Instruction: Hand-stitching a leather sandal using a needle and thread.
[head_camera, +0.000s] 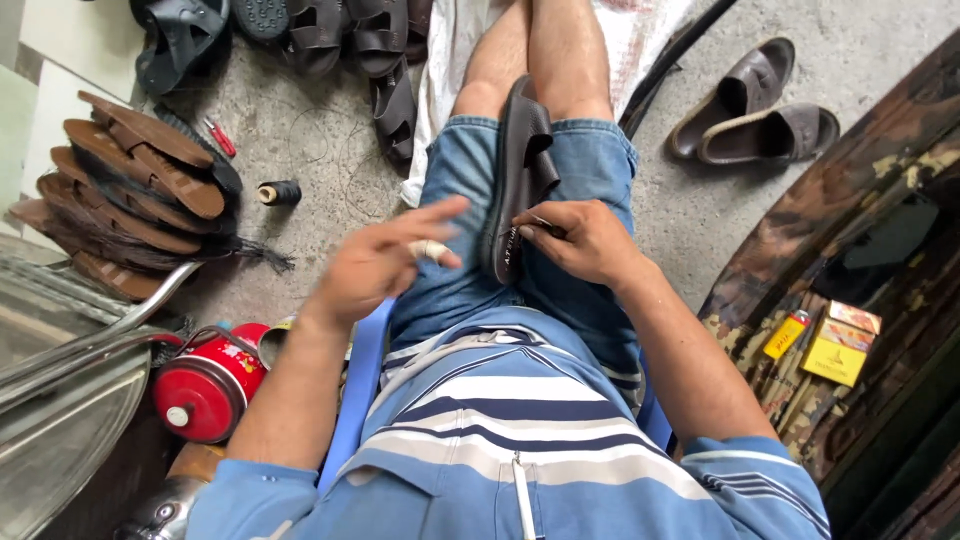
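A dark brown strapped sandal (522, 170) stands on edge between my thighs, sole to the left. My right hand (578, 240) rests against its heel end and pinches a thin dark tool at the sole's edge. My left hand (385, 262) hovers just left of the sandal with fingers spread and a pale tape wrap on one finger; it holds nothing.
A stack of brown soles (130, 190) lies at left beside a dark thread spool (279, 192) and a red-handled tool (220, 136). Dark sandals (330, 35) lie at the top, a brown pair (755, 105) at right. A red tin (208, 385) and yellow boxes (835, 345) sit nearby.
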